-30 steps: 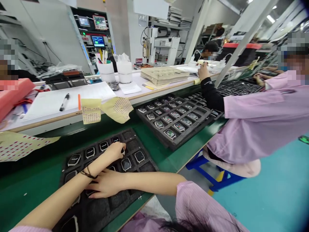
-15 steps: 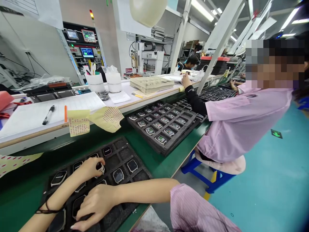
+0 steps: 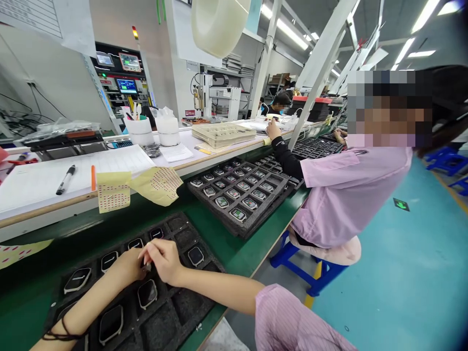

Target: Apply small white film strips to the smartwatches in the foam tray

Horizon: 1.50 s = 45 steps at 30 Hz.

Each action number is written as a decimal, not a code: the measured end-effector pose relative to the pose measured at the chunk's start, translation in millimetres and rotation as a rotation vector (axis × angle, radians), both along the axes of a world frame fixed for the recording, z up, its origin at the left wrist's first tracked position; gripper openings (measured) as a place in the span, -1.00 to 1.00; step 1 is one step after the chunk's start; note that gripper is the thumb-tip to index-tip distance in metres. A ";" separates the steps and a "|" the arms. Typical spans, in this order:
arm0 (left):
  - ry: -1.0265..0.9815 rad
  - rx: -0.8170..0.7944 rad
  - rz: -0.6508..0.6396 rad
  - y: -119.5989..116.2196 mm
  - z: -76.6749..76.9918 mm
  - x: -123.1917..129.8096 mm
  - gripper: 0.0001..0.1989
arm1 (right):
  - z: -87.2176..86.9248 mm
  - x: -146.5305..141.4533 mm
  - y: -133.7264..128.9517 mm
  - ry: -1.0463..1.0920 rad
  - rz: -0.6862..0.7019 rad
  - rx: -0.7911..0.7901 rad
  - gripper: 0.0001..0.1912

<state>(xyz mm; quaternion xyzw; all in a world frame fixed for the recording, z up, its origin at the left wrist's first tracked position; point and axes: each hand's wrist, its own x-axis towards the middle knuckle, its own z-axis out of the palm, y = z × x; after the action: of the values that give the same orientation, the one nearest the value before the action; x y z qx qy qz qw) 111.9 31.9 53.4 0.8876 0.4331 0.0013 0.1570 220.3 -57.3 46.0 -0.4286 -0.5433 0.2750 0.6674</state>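
The left hand (image 3: 129, 265) and right hand (image 3: 164, 261) are held together over a black tray (image 3: 159, 330), fingers bent; whether anything is gripped cannot be told. A pale edge (image 3: 147, 267) is partly exposed between them. Watches (image 3: 147, 294) are seated in the tray, the far row lit, while several compartments (image 3: 186, 239) are left unfilled; work is judged to be partway. The tray is partly obscured by the left forearm (image 3: 87, 307). Beyond, a second tray (image 3: 263, 207) of watches is set on the green counter (image 3: 234, 253); dotted sheets (image 3: 114, 190) are hung overhead.
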 end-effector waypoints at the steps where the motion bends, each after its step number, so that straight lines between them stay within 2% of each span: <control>1: 0.029 0.011 -0.013 -2.9 3.2 -4.2 -0.78 | 0.1 0.9 3.6 0.072 -0.030 -0.078 -0.68; 4: 0.026 0.033 -0.062 -17.1 16.4 -16.1 -0.61 | -7.7 1.7 13.9 0.189 -0.067 -0.258 -0.91; 7: -0.175 0.043 -0.047 -35.3 26.2 -25.8 -0.72 | -22.7 -3.2 19.4 0.231 0.053 -0.371 -0.73; 10: -0.276 0.098 0.052 -52.9 28.3 -35.7 -0.63 | -32.4 -13.1 17.8 0.255 0.251 -0.461 -0.64; 12: -0.331 0.124 0.076 -64.5 28.4 -42.3 -0.59 | -32.1 -20.1 12.3 0.264 0.348 -0.503 -0.61; 18: -0.356 0.174 0.115 -95.9 29.3 -58.2 -0.56 | -22.8 -33.9 -8.5 0.205 0.461 -0.565 -0.56; 23: -0.307 0.181 0.146 -115.9 20.1 -70.9 -0.55 | -32.5 -48.1 -9.2 0.061 0.431 -0.562 -0.51; 27: -0.292 0.199 0.219 -130.8 12.6 -84.8 -0.55 | -34.1 -64.1 -13.4 0.026 0.467 -0.535 -0.46; 32: -0.237 0.194 0.273 -149.7 5.7 -94.7 -0.57 | -29.8 -80.2 -24.7 0.010 0.568 -0.587 -0.52; 37: -0.247 0.150 0.403 -159.1 6.2 -100.7 -0.52 | -31.6 -97.1 -33.1 -0.014 0.542 -0.573 -0.47; 39: -0.332 0.140 0.390 -158.8 10.0 -116.3 -0.46 | -30.0 -100.6 -34.1 0.018 0.538 -0.572 -0.48; 41: -0.421 0.130 0.363 -157.3 14.2 -142.9 -0.37 | -26.7 -99.7 -32.7 0.092 0.554 -0.617 -0.48; 42: -0.423 0.134 0.386 -156.5 15.6 -158.9 -0.42 | -24.9 -97.7 -31.2 0.142 0.574 -0.659 -0.48; 45: -0.242 0.056 0.518 -155.0 13.5 -204.8 -0.77 | -20.7 -89.7 -25.4 0.290 0.667 -0.786 -0.51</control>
<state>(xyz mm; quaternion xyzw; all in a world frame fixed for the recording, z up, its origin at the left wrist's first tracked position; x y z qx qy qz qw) -92.9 -123.1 67.0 0.7447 0.6233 0.1592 0.1776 130.6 -82.7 25.3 -0.4077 -0.4085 0.7113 0.4012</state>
